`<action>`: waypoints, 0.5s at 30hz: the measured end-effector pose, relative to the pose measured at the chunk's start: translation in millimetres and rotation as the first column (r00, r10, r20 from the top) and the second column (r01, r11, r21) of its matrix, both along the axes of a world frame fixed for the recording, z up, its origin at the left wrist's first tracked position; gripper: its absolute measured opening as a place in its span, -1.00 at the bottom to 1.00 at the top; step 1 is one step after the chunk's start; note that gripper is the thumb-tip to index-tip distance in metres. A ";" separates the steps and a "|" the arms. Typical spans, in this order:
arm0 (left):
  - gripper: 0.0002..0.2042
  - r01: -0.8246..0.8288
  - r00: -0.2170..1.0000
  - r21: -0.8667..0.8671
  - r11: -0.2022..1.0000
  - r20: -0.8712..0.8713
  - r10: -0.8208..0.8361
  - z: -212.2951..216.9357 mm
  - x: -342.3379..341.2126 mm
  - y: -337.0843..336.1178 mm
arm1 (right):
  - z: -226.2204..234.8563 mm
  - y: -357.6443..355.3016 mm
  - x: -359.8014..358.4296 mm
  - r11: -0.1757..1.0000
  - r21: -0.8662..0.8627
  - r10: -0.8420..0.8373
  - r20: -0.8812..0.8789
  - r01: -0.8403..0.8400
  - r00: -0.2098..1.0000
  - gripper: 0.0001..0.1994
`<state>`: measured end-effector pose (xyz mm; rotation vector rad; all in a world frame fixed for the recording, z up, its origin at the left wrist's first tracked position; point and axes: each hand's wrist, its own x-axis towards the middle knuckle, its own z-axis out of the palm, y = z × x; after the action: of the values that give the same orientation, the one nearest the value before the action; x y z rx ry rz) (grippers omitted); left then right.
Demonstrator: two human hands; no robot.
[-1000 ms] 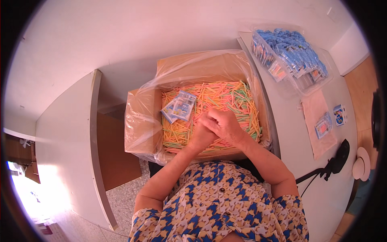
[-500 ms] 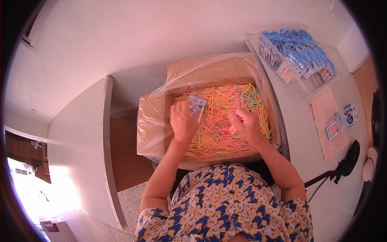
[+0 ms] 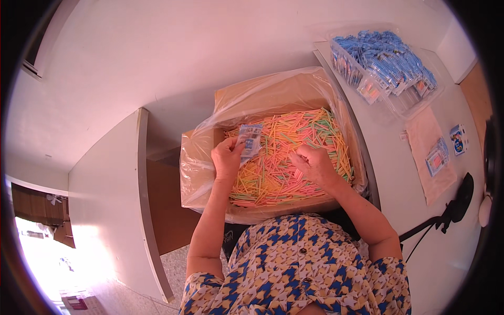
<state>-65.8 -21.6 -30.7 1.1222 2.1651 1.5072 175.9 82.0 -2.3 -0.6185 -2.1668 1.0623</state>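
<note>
A clear packet with a blue striped end [image 3: 250, 137] is pinched by its left edge in my left hand [image 3: 227, 159], above a lined cardboard box. My right hand [image 3: 317, 165] is closed, fingertips curled inward, just over the sticks at the middle right; whatever it holds is hidden by the fingers. Filling the box are many thin, short sticks [image 3: 283, 135] in pink, orange, yellow and green. Clear plastic film lines the cardboard box [image 3: 262, 100] and drapes over its rim.
On the table [image 3: 386, 157] to the right stands a clear plastic tub [image 3: 362, 86] heaped with blue striped packets [image 3: 391, 60]. Nearer lie a pink cloth [image 3: 428, 131], more packets [image 3: 437, 157], a blue item [image 3: 458, 139] and a black stand [image 3: 458, 202]. A white panel [image 3: 113, 205] rises at left.
My left hand has shifted slightly left, and the packet now hangs in fuller view. My right hand has moved slightly left and down, staying closed. The view has shifted a little.
</note>
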 end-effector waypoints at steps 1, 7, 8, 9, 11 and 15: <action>-0.84 -0.012 0.992 -0.078 0.997 -0.122 0.002 2.4 -0.8 -1.4 | -2.1 0.1 -1.2 1.000 0.002 0.003 -0.009 -0.003 1.000 -0.72; -0.82 -0.051 0.691 -0.086 0.995 -0.722 -0.027 20.2 -0.3 -3.9 | -7.0 2.2 -1.0 0.999 0.030 0.024 0.077 -0.026 0.997 -0.66; -0.82 -0.018 0.627 0.088 0.996 -0.775 0.080 23.6 2.4 -1.7 | -5.6 4.4 -1.2 0.999 0.032 0.019 0.081 -0.022 0.997 -0.66; -0.82 -0.013 0.631 0.090 0.996 -0.772 0.078 26.9 6.1 -0.2 | -3.5 7.2 -2.8 0.997 -0.053 0.063 0.085 -0.058 0.994 -0.65; -0.83 0.248 0.882 0.173 0.953 -0.447 -0.149 33.6 15.9 2.2 | 1.5 14.9 -5.7 0.987 -0.135 0.099 0.093 -0.086 0.991 -0.64; -0.85 0.509 0.846 0.048 0.859 0.155 -0.510 51.2 38.8 0.0 | 22.9 25.5 -7.3 0.955 -0.239 0.207 0.115 -0.175 0.972 -0.75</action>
<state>-27.0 -21.5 20.4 1.3837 1.5787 1.3015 168.6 107.5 20.6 -0.6092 -2.2785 1.4246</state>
